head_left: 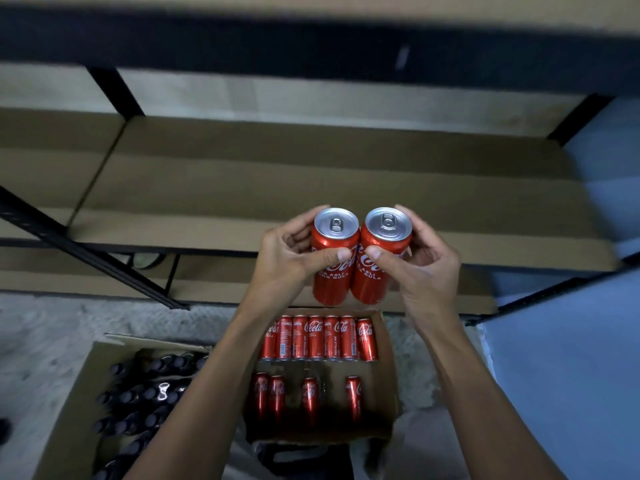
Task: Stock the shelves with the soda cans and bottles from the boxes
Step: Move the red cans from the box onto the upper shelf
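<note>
Two bare forearms enter from the lower edge; no sleeve, glove, watch or ring is visible; left hand [287, 258] and right hand [419, 268] show short, unpainted nails on the thumbs.

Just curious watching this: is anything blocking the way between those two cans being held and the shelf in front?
Nothing visible. The left hand and right hand hold two red cans just before the cardboard-lined shelf, whose surface ahead shows bare.
</note>
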